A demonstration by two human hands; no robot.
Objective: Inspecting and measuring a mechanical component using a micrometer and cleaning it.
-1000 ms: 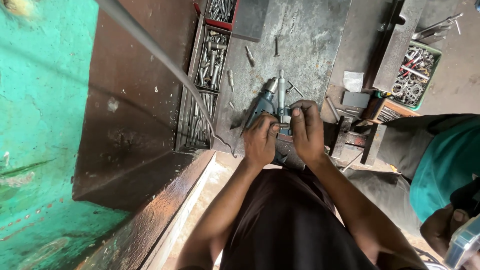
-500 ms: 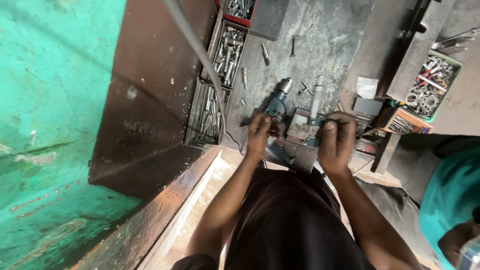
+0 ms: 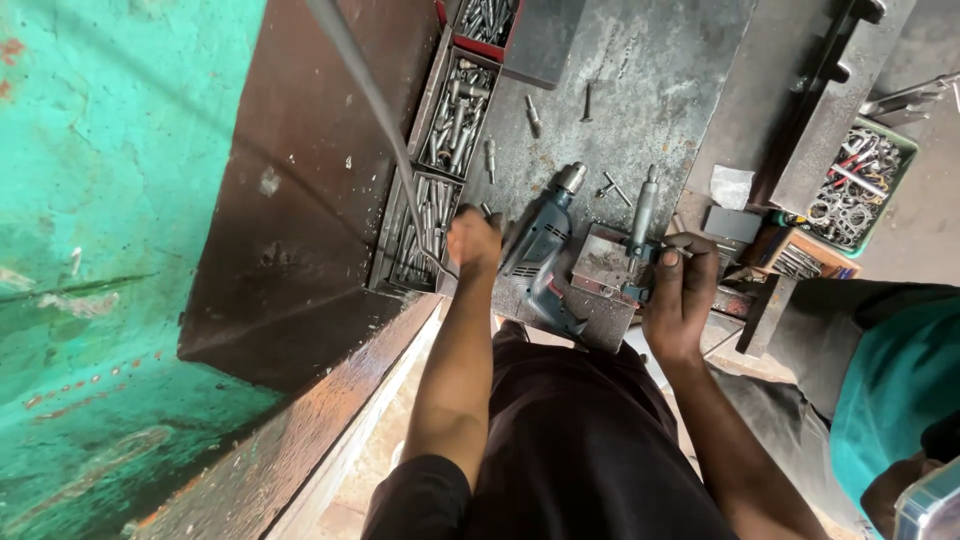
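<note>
Right grip: right hand point(image 3: 680, 295) curled around a small teal-handled tool point(image 3: 643, 262), fingers folded over the handle; the tool's grey metal shaft point(image 3: 645, 205) points away from the body across the bench.
Left grip: left hand point(image 3: 473, 243) bunched into a loose fist at the bench's left edge, knuckles up; whether it pinches anything cannot be told, since the fingertips are hidden.
Drill: blue-grey electric drill point(image 3: 540, 250) lies on its side between the two hands, chuck point(image 3: 571, 177) pointing away, handle toward the body. Left hand just beside its housing; contact not clear.
Block: grey metal block point(image 3: 603, 262) just right of the drill, under the tool's shaft, next to the right hand.
Bench: dark, scratched metal bench top point(image 3: 640, 90), with loose bolts and screws point(image 3: 533, 113) scattered over it.
Trays: narrow trays of bolts point(image 3: 455, 110) line the bench's left side; the nearest tray point(image 3: 415, 235) sits just left of the left fist.
Rod: thin grey rod point(image 3: 370, 95) runs diagonally from the top of the view down toward the left hand.
Right side: green bin of rings and small parts point(image 3: 855, 185) well apart from the hands; another person in a teal shirt point(image 3: 890, 390) at the right edge.
</note>
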